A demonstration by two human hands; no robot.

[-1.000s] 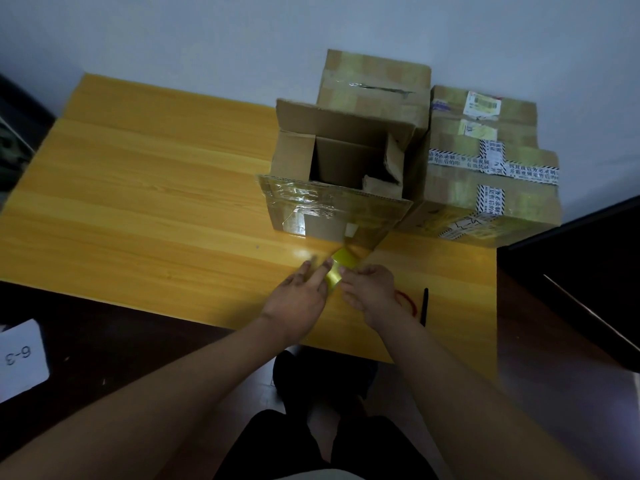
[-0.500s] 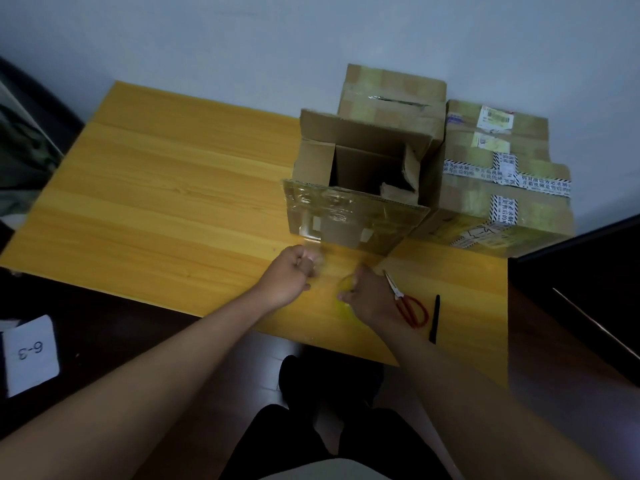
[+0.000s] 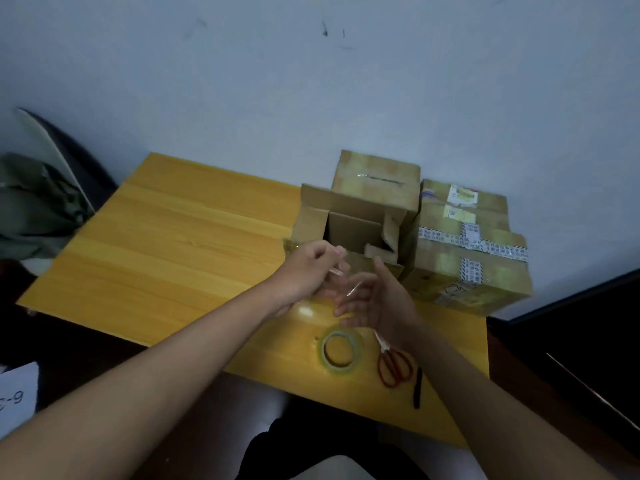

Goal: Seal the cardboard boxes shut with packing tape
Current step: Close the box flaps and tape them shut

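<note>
- Pale blue wall (image 3: 346, 81) stood behind the yellow wooden table (image 3: 173, 258), and I watched from the head view, looking down over both forearms.
- I saw three cardboard boxes crowded at the far right of the table: an open box (image 3: 349, 220) in front with its flaps up, a taller box (image 3: 375, 180) behind it touching the wall, and a sealed box (image 3: 471, 258) with printed tape bands and labels just to the right.
- My left hand (image 3: 308, 271) was curled, its fingers pinching one end of a clear strip of tape (image 3: 343, 278) in front of the open box.
- My right hand (image 3: 377, 303) hung just beside it with fingers spread and relaxed; I could not tell whether its fingertips touched the strip, which was nearly see-through.
- I noted the tape roll (image 3: 340, 349) lying flat on the table near its front edge, below the right hand and apart from both hands.
- Red-handled scissors (image 3: 393, 365) lay just right of the roll, and a black pen (image 3: 417, 388) lay beside them.
- At the left edge I saw a dark chair (image 3: 69, 161) with greenish cloth (image 3: 34, 206) on it, and a white paper (image 3: 15, 398) with writing on the floor.
</note>
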